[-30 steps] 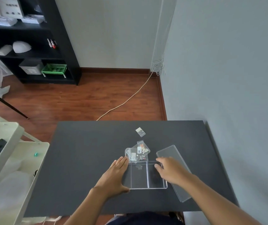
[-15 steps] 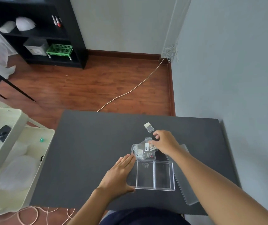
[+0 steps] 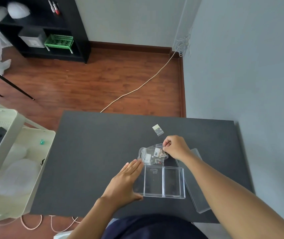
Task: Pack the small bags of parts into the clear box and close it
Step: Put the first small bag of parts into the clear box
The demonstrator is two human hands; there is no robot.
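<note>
A clear box (image 3: 163, 182) with a middle divider lies open and empty on the black table (image 3: 89, 152). My left hand (image 3: 125, 181) lies flat against its left wall. Just beyond the box sits a pile of small clear bags of parts (image 3: 152, 155). My right hand (image 3: 175, 148) pinches the upper right edge of the top bag in that pile. One more small bag (image 3: 158, 129) lies alone farther back. The clear lid (image 3: 194, 183) rests to the right of the box, partly under my right forearm.
A cream plastic cart (image 3: 8, 161) stands against the table's left edge. The grey wall runs close along the table's right side. A black shelf unit (image 3: 39, 26) and a white cable (image 3: 137, 88) are on the wooden floor beyond.
My right hand left the box's right side, reached forward to the pile and closed its fingers on the top bag. My left hand stayed on the box.
</note>
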